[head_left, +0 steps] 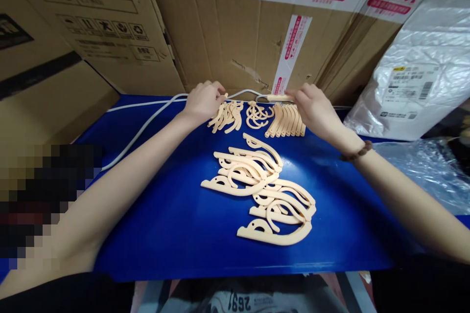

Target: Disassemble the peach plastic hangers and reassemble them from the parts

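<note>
1. The left hand [203, 102] reaches a pile of curved beige plastic strips [233, 116]; its fingertips are partly hidden, so I cannot tell whether they grip.
2. The right hand [312, 107] pinches a straight beige plastic piece [278, 98], its gripped end covered, just behind a row of beige plastic arms [286, 120].
3. Beige plastic hangers [279, 238] overlap mid-table, obscuring one another.
4. The labelled white plastic bag's [414, 68] contents cannot be made out.
</note>
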Available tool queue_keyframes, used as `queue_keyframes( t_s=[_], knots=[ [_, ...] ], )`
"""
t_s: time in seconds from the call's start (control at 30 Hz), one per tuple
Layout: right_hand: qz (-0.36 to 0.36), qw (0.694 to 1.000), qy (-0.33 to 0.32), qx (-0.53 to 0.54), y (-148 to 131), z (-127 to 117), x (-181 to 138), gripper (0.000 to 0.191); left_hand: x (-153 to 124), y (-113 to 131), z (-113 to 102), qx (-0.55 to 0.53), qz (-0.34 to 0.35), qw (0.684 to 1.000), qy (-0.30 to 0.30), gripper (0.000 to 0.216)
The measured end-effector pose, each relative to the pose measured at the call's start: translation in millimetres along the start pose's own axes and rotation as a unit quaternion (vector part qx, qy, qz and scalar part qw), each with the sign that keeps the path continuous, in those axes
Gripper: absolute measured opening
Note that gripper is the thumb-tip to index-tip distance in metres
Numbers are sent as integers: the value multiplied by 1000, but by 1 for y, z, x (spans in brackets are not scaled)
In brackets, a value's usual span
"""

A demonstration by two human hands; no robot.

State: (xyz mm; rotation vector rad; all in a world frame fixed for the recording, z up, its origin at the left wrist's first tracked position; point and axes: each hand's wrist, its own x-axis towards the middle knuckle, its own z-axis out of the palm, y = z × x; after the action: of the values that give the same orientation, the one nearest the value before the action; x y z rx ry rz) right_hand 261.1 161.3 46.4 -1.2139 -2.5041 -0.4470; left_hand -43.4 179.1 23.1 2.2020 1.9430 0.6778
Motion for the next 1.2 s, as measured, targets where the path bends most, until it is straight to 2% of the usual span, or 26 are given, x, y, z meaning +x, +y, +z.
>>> queue_keyframes(
  t_s=[0.07,0.1,0.17,0.23,0.3,0.37,0.5,0.57,0.63,0.67,0.77,0.8,0.93,1.03,1.2],
  knots=[
    [-61,998,-1,-30,0,3,-11,40,-10,5,1,19,37,999,25,37],
    [-91,995,3,-31,1,5,-16,38,-16,11,0,11,63,998,16,38],
    [-136,990,23,-23,5,9,-23,35,-29,26,-3,-29,124,990,-56,33],
    [-154,987,34,-29,9,13,-28,32,-41,38,-5,-50,196,967,-152,32],
    [-145,988,26,-48,12,18,-30,30,-50,46,-4,-30,246,942,-225,35],
    [-132,989,11,-63,14,22,-32,29,-54,48,0,12,263,930,-258,38],
    [-103,993,-6,-53,10,27,-33,27,-53,45,7,60,271,927,-251,41],
    [-75,996,-18,-43,8,28,-33,27,-54,46,2,56,266,932,-240,41],
    [-50,997,-38,-35,6,27,-32,28,-60,50,-8,40,265,929,-255,45],
    [-40,998,-48,-31,5,27,-32,28,-65,52,-15,31,274,920,-279,54],
    [-9,997,-76,-16,5,26,-30,30,-86,63,-35,27,327,847,-418,108],
    [-2,996,-84,-11,5,25,-30,30,-94,67,-40,36,330,836,-437,117],
    [3,995,-99,-1,6,24,-29,30,-118,78,-47,121,294,844,-432,129],
    [-33,994,-105,-26,6,20,-29,30,-126,80,-42,167,270,857,-405,132],
    [-163,969,-131,-130,3,8,-25,27,-126,75,-38,177,289,876,-345,101]
  ],
)
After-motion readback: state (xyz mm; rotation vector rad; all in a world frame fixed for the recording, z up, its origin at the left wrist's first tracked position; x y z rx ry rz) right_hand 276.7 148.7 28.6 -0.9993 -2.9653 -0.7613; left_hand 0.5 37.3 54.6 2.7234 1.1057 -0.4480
